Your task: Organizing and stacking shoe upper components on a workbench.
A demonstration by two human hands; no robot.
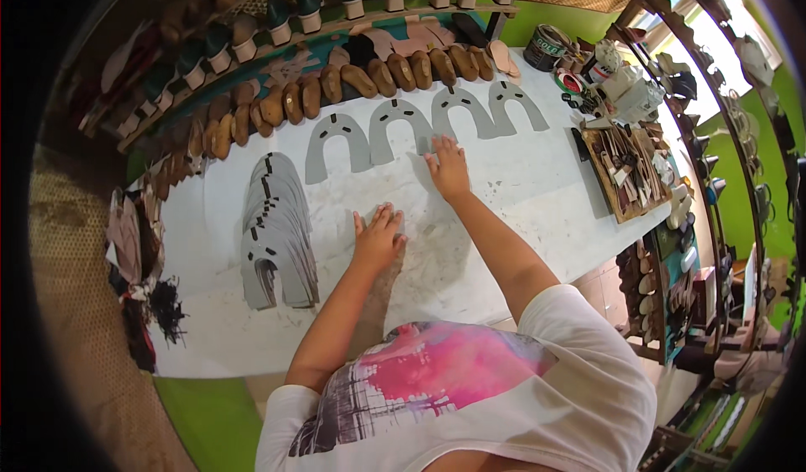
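Note:
My left hand rests on the white tabletop with its fingers apart and nothing in them. Farther out, my right hand lies with spread fingers, its fingertips at the lower ends of the grey U-shaped pieces. Those pieces lie in a row across the table: a leftmost one, a second one, then two more, one ahead of my right hand and one at the right end. Each carries small dark patches. Left of my left hand is an overlapping stack of similar grey pieces.
Wooden shoe lasts line the table's back edge, below a shelf of dark heeled shoes. At right stand a can, a tray of tools and shoe racks. Scraps hang off the left edge.

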